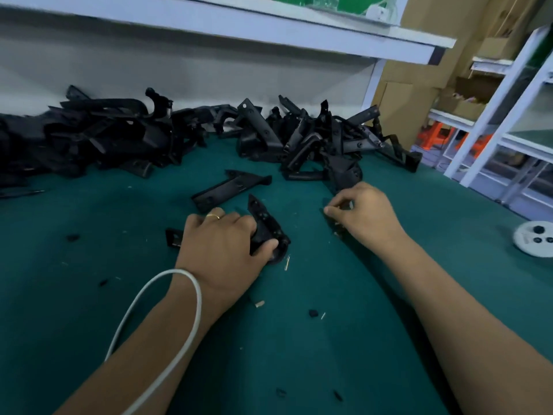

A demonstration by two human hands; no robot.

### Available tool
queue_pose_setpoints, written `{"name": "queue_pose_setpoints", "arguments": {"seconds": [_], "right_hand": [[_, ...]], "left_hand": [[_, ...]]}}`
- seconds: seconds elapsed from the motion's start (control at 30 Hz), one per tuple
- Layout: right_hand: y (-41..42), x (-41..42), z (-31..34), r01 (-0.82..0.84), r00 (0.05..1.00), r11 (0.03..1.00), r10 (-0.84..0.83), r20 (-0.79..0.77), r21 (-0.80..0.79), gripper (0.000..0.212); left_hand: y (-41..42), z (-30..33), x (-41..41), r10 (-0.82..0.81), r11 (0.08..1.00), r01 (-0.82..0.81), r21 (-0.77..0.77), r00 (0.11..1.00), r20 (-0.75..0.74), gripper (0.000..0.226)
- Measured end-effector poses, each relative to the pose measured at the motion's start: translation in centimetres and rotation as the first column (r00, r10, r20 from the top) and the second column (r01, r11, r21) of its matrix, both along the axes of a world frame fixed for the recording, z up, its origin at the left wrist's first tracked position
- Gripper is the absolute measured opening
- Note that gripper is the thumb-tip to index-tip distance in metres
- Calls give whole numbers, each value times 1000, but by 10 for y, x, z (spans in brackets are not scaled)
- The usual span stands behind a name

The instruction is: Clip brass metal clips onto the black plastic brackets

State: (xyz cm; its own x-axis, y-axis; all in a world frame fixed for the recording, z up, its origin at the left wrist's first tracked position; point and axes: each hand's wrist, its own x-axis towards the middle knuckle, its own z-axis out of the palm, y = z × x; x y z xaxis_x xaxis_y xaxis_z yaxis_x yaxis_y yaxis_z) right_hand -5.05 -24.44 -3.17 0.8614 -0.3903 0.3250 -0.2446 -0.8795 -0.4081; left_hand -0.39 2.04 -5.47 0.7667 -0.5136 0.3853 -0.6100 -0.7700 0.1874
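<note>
Left hand [221, 247] grips a black bracket [266, 226] flat on the green mat [89, 295], right hand [362, 217] just beside pinches something small, unclear what, bracket pile [269, 136] behind, bare mat toward the near edge.

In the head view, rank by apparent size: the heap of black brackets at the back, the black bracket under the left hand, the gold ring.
1. Heap of black plastic brackets, farthest away yet largest.
2. Black plastic bracket gripped by the left hand.
3. Gold ring.
</note>
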Motion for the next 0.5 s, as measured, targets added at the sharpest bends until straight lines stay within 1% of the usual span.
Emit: {"name": "queue_pose_setpoints", "arguments": {"seconds": [0.07, 0.13, 0.27, 0.5], "right_hand": [[3, 1, 0, -41, 999, 999, 41, -10, -4, 11], [5, 0, 1, -87, 996, 996, 87, -19, 7, 13], [9, -3, 7, -178, 982, 963, 162, 95, 202, 15], [21, -6, 4, -354, 935, 891, 325, 146, 283, 19]], "left_hand": [[-1, 0, 1, 2, 1000, -2, 16, 1000, 17, 45], [0, -1, 2, 6, 999, -7, 41, 1000, 3, 45], [0, -1, 3, -3, 999, 3, 41, 1000, -6, 43], [1, -2, 4, -12, 1000, 12, -1, 1000, -11, 46]]}}
